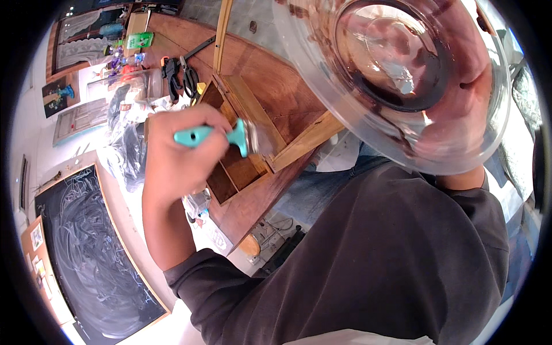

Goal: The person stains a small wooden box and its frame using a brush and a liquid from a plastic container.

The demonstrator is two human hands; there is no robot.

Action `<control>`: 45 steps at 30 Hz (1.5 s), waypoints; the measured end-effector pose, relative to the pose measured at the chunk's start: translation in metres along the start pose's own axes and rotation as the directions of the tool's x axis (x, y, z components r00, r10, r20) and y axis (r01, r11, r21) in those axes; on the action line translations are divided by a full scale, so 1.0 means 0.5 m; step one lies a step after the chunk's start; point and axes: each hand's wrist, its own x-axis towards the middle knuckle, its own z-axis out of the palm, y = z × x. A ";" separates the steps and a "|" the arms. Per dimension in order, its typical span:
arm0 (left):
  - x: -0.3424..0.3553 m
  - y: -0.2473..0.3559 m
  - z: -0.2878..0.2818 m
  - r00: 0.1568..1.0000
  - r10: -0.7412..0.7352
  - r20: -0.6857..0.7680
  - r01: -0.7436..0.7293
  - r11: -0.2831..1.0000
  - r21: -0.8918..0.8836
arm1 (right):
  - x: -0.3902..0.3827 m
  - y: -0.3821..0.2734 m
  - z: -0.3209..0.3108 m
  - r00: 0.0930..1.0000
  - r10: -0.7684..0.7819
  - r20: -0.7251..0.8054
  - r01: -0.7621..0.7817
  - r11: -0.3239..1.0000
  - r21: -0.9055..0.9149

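Brown tbl [178, 37]; L hand [184, 156] w/ teal brush [236, 137], R hand [468, 75] w/ bowl [414, 161].

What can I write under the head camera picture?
Left hand holds a teal brush at a wooden box; right hand holds a clear bowl.

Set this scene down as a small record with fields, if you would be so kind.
Left grip: closed on the brush, which has a teal handle
Right grip: holds the bowl; seen through its clear wall
Bowl contents: dark reddish-brown liquid
Brush position: over the box; blurred, contact unclear
Box: wooden, open, with compartments
Surface: brown table under the box
Beyond the brush: black scissors
Far left: chalk-smeared blackboard
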 end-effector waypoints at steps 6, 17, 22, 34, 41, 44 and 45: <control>0.067 -0.019 -0.005 0.927 -0.049 -0.372 0.084 0.993 0.077 | 0.003 -0.014 0.011 1.000 -0.004 0.009 0.004 1.000 0.023; 0.102 -0.001 -0.005 0.918 0.006 -0.398 0.116 0.952 0.282 | 0.006 0.009 -0.001 0.998 -0.020 0.053 0.016 0.998 0.068; 0.055 0.015 0.001 0.967 -0.127 -0.219 0.155 0.981 0.115 | 0.009 0.011 -0.016 0.997 -0.035 0.068 0.031 0.998 0.059; -0.100 -0.016 0.031 0.942 0.043 -0.332 -0.077 0.993 -0.089 | -0.005 0.000 -0.032 0.993 0.096 0.072 -0.084 0.985 -0.148; -0.168 -0.051 0.087 0.896 0.062 -0.439 -0.065 0.998 0.007 | -0.008 0.042 -0.190 0.931 0.126 0.343 -0.026 0.959 -0.283; -0.189 -0.043 0.089 0.837 0.129 -0.532 -0.138 0.990 0.024 | -0.006 0.022 -0.135 0.919 0.207 0.335 -0.097 0.943 -0.318; -0.194 -0.038 0.092 0.868 0.214 -0.449 -0.214 0.976 0.052 | -0.007 0.022 -0.131 0.931 0.204 0.302 -0.107 0.945 -0.308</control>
